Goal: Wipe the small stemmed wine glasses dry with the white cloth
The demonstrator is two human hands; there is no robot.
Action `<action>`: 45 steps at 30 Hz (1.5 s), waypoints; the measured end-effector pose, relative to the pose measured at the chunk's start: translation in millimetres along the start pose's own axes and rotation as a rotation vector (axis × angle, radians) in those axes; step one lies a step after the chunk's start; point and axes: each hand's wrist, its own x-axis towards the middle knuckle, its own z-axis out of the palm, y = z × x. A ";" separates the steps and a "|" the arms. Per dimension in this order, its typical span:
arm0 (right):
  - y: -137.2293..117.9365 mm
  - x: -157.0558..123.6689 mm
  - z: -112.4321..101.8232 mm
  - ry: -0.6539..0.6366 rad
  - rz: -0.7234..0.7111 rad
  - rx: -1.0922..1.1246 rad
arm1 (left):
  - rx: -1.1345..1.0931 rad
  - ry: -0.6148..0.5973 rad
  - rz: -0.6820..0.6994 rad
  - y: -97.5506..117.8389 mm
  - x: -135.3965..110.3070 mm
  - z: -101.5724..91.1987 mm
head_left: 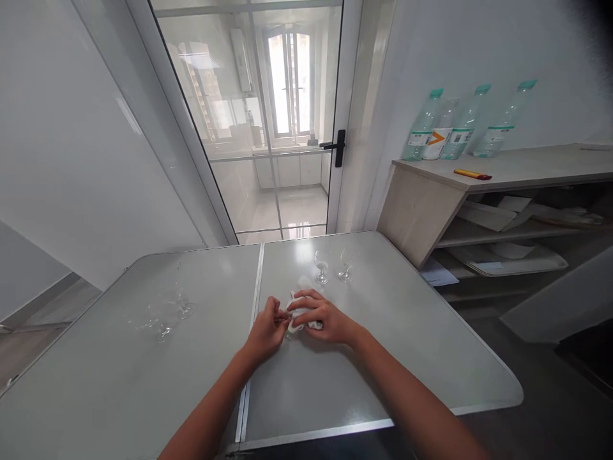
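Observation:
My right hand (320, 314) is wrapped round a white cloth (297, 313) in the middle of the grey table (383, 345). My left hand (268, 327) is pinched against the left end of that cloth; something small may be inside it, but I cannot make it out. Two small clear stemmed glasses (321, 266) (345, 262) stand upright just beyond my hands. Two more clear glasses (184, 305) (160, 324) stand on the table's left half.
A seam (256, 300) splits the table in two. A wooden shelf unit (431, 198) at the right carries several plastic bottles (424, 126) and a yellow-and-red marker (472, 174). A glass door (268, 128) with a black handle is behind the table.

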 end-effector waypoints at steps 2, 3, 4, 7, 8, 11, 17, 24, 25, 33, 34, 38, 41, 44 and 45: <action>-2.2 -0.4 -0.1 -0.050 -0.034 -0.085 | -0.114 -0.002 -0.071 2.5 2.4 -2.8; -3.3 -0.1 0.4 -0.056 -0.012 -0.112 | -0.095 -0.006 -0.068 2.4 2.5 -4.0; -4.4 0.4 1.2 -0.046 0.025 -0.126 | -0.028 -0.012 -0.038 1.5 1.8 -4.8; -5.0 2.8 4.0 0.023 0.199 -0.022 | 0.252 -0.050 0.193 -3.5 -2.9 -4.7; -4.0 3.3 4.8 0.041 0.277 0.071 | 0.320 -0.068 0.289 -4.8 -4.4 -4.2; 1.5 2.8 6.5 0.071 0.547 0.476 | 0.420 -0.078 0.484 -5.5 -6.4 -3.8; 11.3 0.9 13.9 0.273 0.948 1.157 | 0.422 -0.028 0.456 -3.8 -6.4 -1.0; 7.8 13.0 28.4 0.488 0.700 1.190 | -0.034 0.256 -0.047 4.5 1.5 7.4; 6.1 13.4 32.3 0.508 0.654 1.118 | -0.154 0.263 -0.111 7.8 3.8 8.1; 0.5 6.8 42.9 0.356 0.249 0.007 | -0.694 0.189 -0.345 26.8 9.1 23.8; -0.6 7.0 39.7 0.283 0.198 -0.092 | -0.661 0.188 -0.330 25.8 7.8 25.6; -7.2 10.7 28.4 0.107 0.125 -0.292 | -0.328 0.185 -0.165 19.1 0.2 27.8; -5.7 12.4 24.8 0.184 0.254 -0.255 | -0.030 0.115 -0.035 16.2 -6.8 25.5; 5.0 10.7 21.8 0.274 0.523 -0.008 | 0.161 0.009 0.074 15.3 -12.1 23.4; 8.8 9.9 20.7 0.307 0.604 0.138 | 0.176 -0.004 0.093 15.5 -12.9 23.0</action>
